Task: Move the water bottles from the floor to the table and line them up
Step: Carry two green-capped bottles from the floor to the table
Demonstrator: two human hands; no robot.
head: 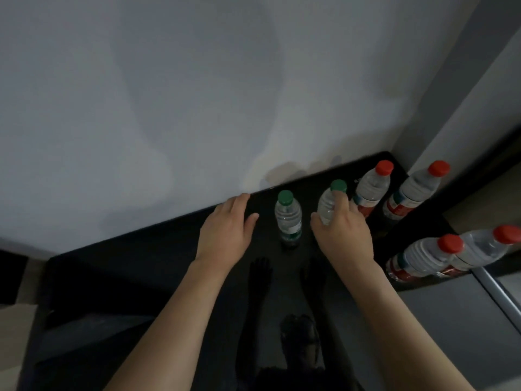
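Note:
Two small green-capped water bottles stand on the black glossy table near the white wall. The left one stands free between my hands. My right hand is closed around the body of the right one. My left hand hovers over the table left of the free bottle, fingers spread, holding nothing. A larger red-capped bottle stands just right of my right hand. Another red-capped bottle shows beyond it, and two more at the near right.
The white wall runs along the table's far edge. A grey panel and a metal strip border the table on the right. The tabletop reflects my arms. A light floor patch shows at the lower left.

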